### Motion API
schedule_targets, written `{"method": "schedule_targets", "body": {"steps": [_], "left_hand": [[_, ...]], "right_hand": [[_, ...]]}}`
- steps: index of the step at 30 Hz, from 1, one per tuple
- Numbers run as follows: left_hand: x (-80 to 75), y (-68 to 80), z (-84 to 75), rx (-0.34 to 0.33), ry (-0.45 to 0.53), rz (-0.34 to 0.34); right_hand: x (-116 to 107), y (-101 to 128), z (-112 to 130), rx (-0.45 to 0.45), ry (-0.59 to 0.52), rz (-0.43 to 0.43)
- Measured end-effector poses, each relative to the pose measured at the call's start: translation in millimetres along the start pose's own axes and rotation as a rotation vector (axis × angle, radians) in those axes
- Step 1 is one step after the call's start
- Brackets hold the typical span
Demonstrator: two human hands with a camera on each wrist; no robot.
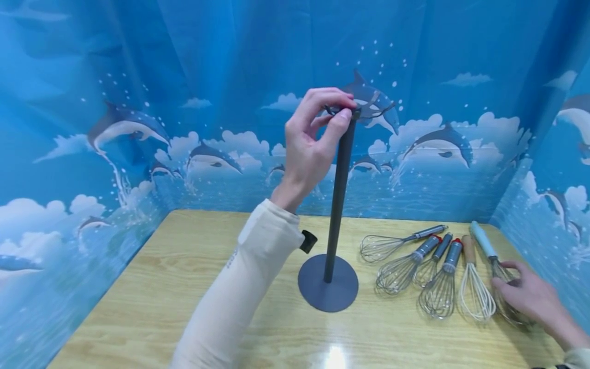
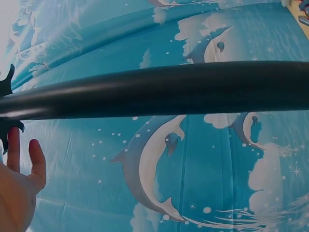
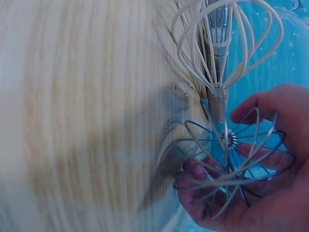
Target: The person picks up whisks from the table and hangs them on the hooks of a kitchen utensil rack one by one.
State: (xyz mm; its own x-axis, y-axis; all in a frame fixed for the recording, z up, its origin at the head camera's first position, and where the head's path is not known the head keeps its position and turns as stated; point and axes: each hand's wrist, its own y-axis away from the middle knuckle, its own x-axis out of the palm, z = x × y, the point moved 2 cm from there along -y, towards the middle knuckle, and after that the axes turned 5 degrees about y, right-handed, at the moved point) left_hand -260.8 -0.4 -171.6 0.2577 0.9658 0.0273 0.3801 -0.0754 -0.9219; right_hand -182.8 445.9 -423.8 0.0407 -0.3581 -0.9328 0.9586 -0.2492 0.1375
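A dark stand with a round base and curved hooks at its top stands upright on the table. My left hand pinches the top of it by the hooks, thumb and forefinger together. In the left wrist view the dark pole crosses the picture, with some fingers near a hook. At the far right lies a whisk with a light-blue handle. My right hand holds this whisk by its wire loops. The right wrist view shows fingers curled around the wires.
Left of the held whisk lie a cream whisk with a wooden handle and several metal whisks, side by side. The wooden table is bordered by a blue dolphin-print curtain at the back and sides.
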Motion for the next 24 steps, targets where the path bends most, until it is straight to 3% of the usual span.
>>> {"method": "schedule_targets", "body": {"steps": [16,24], "left_hand": [[2.1,1.6,3.7,0.049,-0.057,0.016],[3.2,0.1,4.1,0.056,-0.057,0.016]], "right_hand": [[-13.3,18.0,24.6,0.07,-0.096,-0.406],[-24.7,30.1,47.7,-0.029,-0.127,-0.589]]}}
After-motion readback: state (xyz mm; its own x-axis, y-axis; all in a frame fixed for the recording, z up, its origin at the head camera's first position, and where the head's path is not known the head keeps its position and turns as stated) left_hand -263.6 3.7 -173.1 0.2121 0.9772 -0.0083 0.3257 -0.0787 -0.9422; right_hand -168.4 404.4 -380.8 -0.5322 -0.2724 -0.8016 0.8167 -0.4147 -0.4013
